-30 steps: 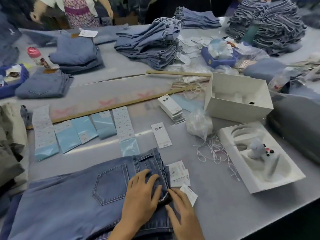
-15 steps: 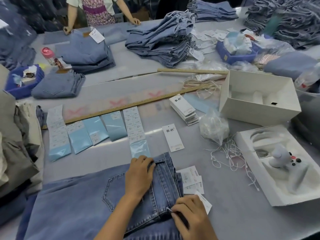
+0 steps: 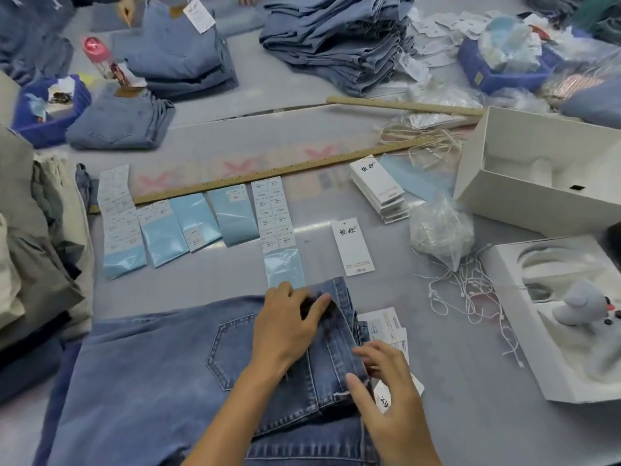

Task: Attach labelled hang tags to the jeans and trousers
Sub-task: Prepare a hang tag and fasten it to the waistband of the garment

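The left hand (image 3: 285, 334) is now lying flat, fingers relaxed, on the folded blue denim jeans (image 3: 188, 375) on the grey bench (image 3: 453, 398); the right hand (image 3: 386, 391), having released the waistband, is opening over the white paper hang tags (image 3: 386, 326) beside it, suggesting tagging comes next.

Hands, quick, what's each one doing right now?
Left hand: open, fingers flat, pressing on the waistband of the blue denim jeans.
Right hand: open, fingers loosely spread, touching the jeans' edge, gripping nothing clearly.

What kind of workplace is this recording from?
Most likely a garment finishing or packing room. Stacks of folded jeans cover a long work table, a pile of printed hang tags sits ready, and sticker label sheets lie in a row.
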The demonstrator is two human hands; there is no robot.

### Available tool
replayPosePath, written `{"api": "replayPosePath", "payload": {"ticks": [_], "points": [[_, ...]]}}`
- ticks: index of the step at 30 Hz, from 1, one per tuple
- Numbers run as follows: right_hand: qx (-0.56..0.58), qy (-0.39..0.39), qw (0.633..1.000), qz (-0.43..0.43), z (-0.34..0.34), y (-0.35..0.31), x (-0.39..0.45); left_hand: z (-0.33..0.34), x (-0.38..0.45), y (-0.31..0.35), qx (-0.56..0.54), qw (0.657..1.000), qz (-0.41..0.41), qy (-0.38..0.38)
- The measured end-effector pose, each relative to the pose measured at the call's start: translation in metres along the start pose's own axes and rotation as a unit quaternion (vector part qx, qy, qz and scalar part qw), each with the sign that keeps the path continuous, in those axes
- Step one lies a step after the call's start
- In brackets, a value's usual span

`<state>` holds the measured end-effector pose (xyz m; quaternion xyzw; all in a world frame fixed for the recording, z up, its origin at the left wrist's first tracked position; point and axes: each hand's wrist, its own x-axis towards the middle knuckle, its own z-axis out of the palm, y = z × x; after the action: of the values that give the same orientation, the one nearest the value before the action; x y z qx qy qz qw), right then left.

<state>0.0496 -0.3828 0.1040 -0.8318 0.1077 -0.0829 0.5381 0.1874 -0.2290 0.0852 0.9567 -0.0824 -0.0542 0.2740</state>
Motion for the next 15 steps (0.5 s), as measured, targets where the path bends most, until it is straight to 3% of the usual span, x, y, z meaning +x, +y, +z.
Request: {"api": "replayPosePath", "payload": {"ticks": [2, 4, 6, 8, 10, 13, 15], "points": [[-0.006, -0.004, 1.0, 0.028, -0.001, -0.005, 0.006, -0.013, -0.007, 0.005, -0.047, 0.997, -0.004, 0.068], [-0.057, -0.039, 0.998, 0.011, -0.003, -0.01, 0.01, -0.028, -0.02, 0.001, -0.051, 0.99, 0.046, 0.126], [-0.08, -0.076, 0.994, 0.0, -0.002, -0.013, 0.009, -0.047, -0.032, -0.006, -0.07, 0.987, 0.077, 0.122], [-0.075, -0.09, 0.993, 0.02, 0.002, -0.015, 0.008, -0.067, -0.042, -0.008, -0.095, 0.992, 0.053, 0.06], [-0.077, -0.082, 0.993, 0.022, 0.004, -0.016, 0.007, -0.08, -0.05, -0.006, -0.039, 0.999, 0.021, -0.002], [-0.142, -0.019, 0.981, -0.131, 0.009, -0.021, 0.005, -0.093, -0.056, 0.005, 0.138, 0.978, 0.022, -0.153], [-0.136, -0.028, 0.971, -0.196, 0.015, -0.022, -0.004, -0.097, -0.06, 0.007, 0.212, 0.952, 0.039, -0.217]]}}
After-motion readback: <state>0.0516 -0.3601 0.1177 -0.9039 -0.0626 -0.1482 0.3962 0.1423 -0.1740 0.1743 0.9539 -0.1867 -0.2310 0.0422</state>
